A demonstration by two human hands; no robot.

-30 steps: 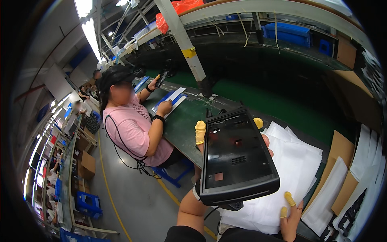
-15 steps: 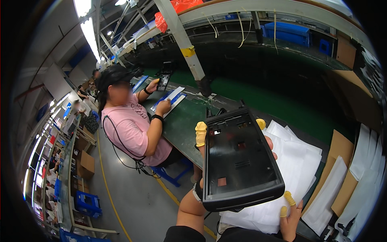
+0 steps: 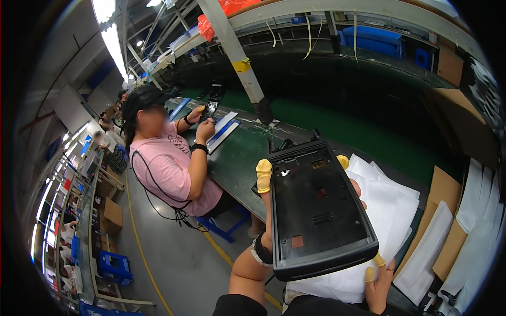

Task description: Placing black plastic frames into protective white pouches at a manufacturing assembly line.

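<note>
My left hand [image 3: 264,181] grips a black rectangular device housing [image 3: 329,226] from beneath, its thumb along the left edge and fingertips showing past the right edge. The thumb wears a yellow finger cot. The housing is tilted toward me, with a glossy recessed panel, small cutouts, a reddish square and two prongs at its far end. Below its near right corner, my right hand [image 3: 378,288] rests by a stack of white sheets or sleeves [image 3: 390,210], thumb and index finger apart, both in yellow cots. Its other fingers are partly hidden.
A co-worker in a pink shirt [image 3: 166,168] sits at the left along the green table [image 3: 232,168], handling a black device part [image 3: 211,105]. Cardboard boxes with white sleeves [image 3: 443,237] stand at the right. A metal post [image 3: 234,58] rises beyond the table.
The housing in my left hand has shifted slightly right and turned a little. My right hand has hardly moved. The co-worker's lower hand has risen to the device part.
</note>
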